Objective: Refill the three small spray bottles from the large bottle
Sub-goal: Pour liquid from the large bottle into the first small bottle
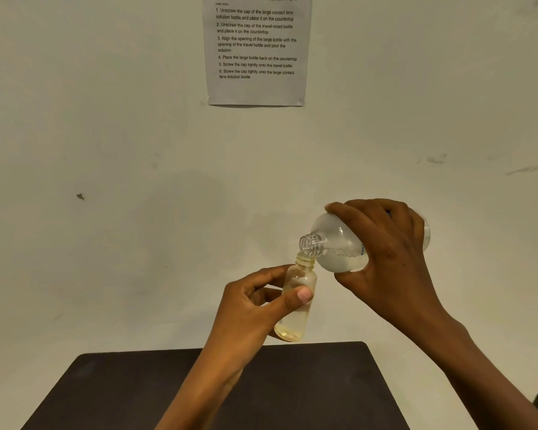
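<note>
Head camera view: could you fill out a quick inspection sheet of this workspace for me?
Surface: dark tabletop, bare where visible.
Job's things: large bottle, uncapped, tipped with its mouth at the open neck of the small bottle, which holds pale yellowish liquid.
Clutter: nothing seen.
Grips: left hand holds the small bottle; right hand holds the large bottle.
Cables: nothing seen.
Surroundings: scuffed pale wall; printed instruction sheet taped up.
</note>
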The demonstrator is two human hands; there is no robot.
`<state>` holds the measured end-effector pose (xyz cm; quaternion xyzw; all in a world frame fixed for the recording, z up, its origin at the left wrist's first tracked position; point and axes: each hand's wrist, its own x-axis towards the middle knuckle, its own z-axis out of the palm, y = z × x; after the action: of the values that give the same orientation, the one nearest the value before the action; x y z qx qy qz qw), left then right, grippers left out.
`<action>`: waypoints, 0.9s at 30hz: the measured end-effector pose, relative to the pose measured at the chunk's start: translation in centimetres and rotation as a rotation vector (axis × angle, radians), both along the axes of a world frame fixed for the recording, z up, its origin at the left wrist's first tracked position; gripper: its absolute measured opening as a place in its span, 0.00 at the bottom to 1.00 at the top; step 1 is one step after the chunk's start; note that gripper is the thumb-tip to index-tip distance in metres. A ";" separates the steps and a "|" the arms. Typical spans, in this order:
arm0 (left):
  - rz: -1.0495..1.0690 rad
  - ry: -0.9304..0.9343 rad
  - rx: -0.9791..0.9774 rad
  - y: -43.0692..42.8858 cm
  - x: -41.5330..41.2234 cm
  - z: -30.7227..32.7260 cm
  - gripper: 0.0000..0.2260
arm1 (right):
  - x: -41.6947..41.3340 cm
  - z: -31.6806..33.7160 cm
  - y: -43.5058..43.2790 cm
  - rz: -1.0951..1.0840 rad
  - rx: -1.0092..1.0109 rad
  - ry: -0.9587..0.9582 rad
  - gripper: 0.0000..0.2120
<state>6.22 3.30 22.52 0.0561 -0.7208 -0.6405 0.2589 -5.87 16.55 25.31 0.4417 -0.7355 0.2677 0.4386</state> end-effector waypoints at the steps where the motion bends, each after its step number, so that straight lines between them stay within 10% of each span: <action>1: -0.003 0.002 0.003 0.0 0.0 0.0 0.13 | 0.0 0.0 0.0 -0.001 0.001 0.000 0.32; 27: -0.006 0.007 0.001 0.0 -0.2 0.2 0.17 | -0.3 0.1 -0.1 -0.002 0.004 0.007 0.32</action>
<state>6.05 3.27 22.67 0.0520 -0.7196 -0.6420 0.2594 -6.12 16.43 25.39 0.4429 -0.7348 0.2641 0.4406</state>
